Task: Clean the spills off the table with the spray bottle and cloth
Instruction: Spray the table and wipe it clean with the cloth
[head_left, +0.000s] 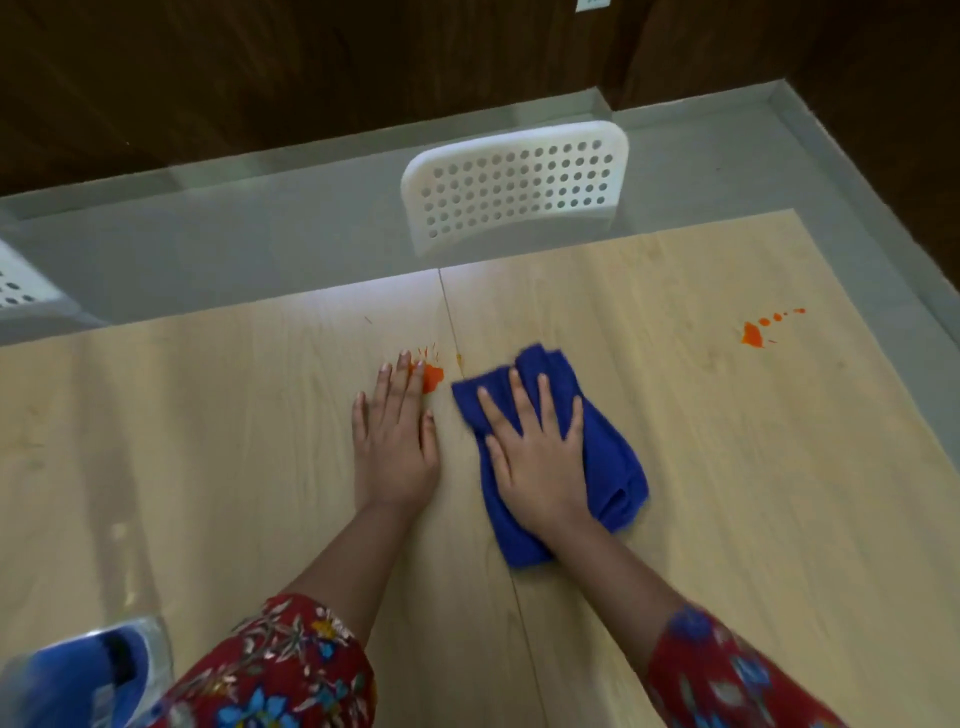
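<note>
A blue cloth (613, 457) lies crumpled on the light wooden table (753, 493) near its middle. My right hand (535, 452) presses flat on the cloth with fingers spread. My left hand (395, 441) rests flat on the bare wood just left of it, fingers straight. An orange spill (432, 376) shows at my left fingertips, partly hidden by them, a little left of the cloth's far corner. A second orange spill (753, 334) with a trail of small drops sits at the far right of the table. The spray bottle (111, 670), blue and clear, is blurred at the bottom left.
A white perforated chair back (514, 187) stands at the far side of the table. Part of another white chair (21, 291) shows at the left edge. Grey floor and dark wooden walls lie beyond. A seam (457, 332) runs down the tabletop.
</note>
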